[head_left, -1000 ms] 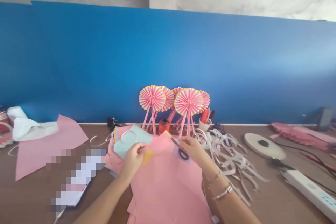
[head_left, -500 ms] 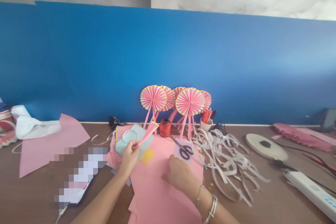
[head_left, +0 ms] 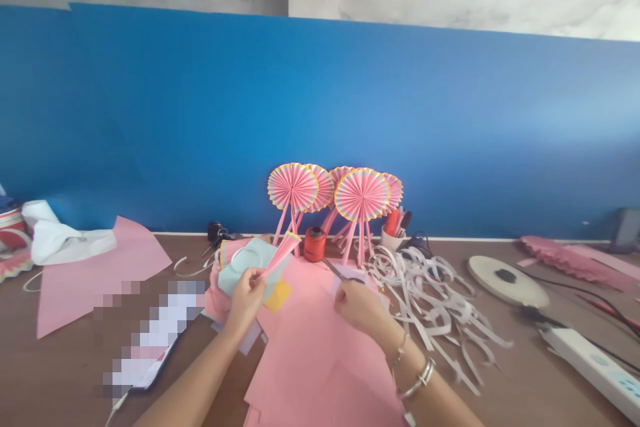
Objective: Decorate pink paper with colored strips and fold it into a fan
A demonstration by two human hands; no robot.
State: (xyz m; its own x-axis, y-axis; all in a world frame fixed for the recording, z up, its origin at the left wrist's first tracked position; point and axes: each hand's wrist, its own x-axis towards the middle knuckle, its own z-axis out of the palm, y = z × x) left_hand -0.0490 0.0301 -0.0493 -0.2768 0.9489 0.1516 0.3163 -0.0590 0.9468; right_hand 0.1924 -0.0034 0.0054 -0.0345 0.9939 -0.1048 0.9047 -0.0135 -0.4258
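My left hand (head_left: 247,299) pinches a narrow bundle of pleated pink paper (head_left: 280,256) with a yellow-edged tip, pointing up and right. Over the handles of the dark scissors (head_left: 340,272) my right hand (head_left: 361,307) is closed, its fingers curled at them and partly hidden. The blades still lie on the sheets, pointing up and left. Large pink paper sheets (head_left: 315,353) spread beneath both hands. A yellow paper square (head_left: 278,297) and a pale blue sheet (head_left: 235,275) are near my left hand. Beyond stands a red spool of thread (head_left: 315,245).
Several finished pink paper fans (head_left: 363,194) stand against the blue partition (head_left: 320,93). Tangled white strips (head_left: 440,307) lie right, before a round cream disc (head_left: 507,279) and a power strip (head_left: 593,360). A phone (head_left: 155,340) and more pink paper (head_left: 100,280) lie left.
My right hand has moved up and right onto the scissors' handles, covering most of them. The pink sheets below have shifted slightly. My left hand keeps its pinch on the pleated paper.
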